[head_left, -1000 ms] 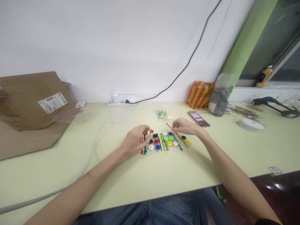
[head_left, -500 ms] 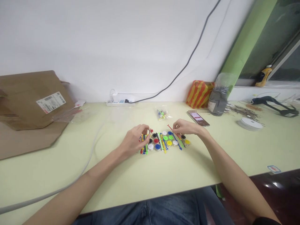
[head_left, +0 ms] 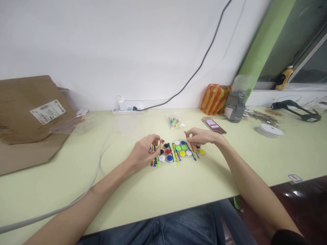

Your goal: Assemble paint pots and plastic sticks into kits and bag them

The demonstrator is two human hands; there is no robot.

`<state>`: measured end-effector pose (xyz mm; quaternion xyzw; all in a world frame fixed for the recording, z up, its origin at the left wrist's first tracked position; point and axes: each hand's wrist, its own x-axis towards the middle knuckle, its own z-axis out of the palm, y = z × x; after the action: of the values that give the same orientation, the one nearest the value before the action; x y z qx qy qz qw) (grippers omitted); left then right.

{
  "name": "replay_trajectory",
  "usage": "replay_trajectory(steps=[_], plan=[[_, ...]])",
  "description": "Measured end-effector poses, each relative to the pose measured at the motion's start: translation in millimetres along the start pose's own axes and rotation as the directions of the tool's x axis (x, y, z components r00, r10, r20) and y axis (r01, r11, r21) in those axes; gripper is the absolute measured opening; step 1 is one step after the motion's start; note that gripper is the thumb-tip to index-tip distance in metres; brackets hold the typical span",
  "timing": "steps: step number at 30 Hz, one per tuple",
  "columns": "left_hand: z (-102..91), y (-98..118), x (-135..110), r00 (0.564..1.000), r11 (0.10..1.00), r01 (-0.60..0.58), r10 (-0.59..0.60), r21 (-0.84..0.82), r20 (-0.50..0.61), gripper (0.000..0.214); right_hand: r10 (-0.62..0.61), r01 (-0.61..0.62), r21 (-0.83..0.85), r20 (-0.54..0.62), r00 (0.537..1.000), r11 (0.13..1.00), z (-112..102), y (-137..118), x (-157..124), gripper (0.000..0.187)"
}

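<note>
Holding, left hand: left hand (head_left: 144,151), near the middle of the frame, is curled with thumb and forefinger bent around a small red piece (head_left: 162,141), which shows at the fingertips; its inner side is hidden.
Holding, right hand: right hand (head_left: 201,136), right of centre, pinches a red arrow (head_left: 186,134) nearly closed; one end pokes up past the fingertips toward upper left, and how far the remainder runs cannot be told.
Step in hand, judged: one red part per hand, held apart above the sorted spread.
Next move, judged: calls for small, precise fingertip adjustments, keeping both pinches light and the parts' ends exposed.
Spread between and below hands: red disc (head_left: 168,151), blue disc (head_left: 169,158) and yellow disc (head_left: 182,153) lie at frame centre, with blue arrow (head_left: 191,152) slanting beneath the right hand.
Beyond hands: clear bag of small parts (head_left: 175,122) lies above the spread, left of phone (head_left: 214,126).
</note>
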<state>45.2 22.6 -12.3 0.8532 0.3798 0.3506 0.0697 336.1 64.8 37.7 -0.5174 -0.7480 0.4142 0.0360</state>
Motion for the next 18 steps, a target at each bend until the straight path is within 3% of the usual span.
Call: replay_trajectory(steps=[12,18], plan=[[0.1,1.3,0.8,1.000,1.000,-0.004,0.004,-0.012,0.012,0.012,-0.131,0.129,-0.034,-0.074,0.989,0.991,2.6,6.3,7.5,0.025],[0.3,0.7,0.2,1.000,1.000,0.005,-0.005,-0.016,0.018,0.012,-0.120,0.117,-0.071,-0.049,0.992,0.991,0.4,5.9,7.4,0.019]])
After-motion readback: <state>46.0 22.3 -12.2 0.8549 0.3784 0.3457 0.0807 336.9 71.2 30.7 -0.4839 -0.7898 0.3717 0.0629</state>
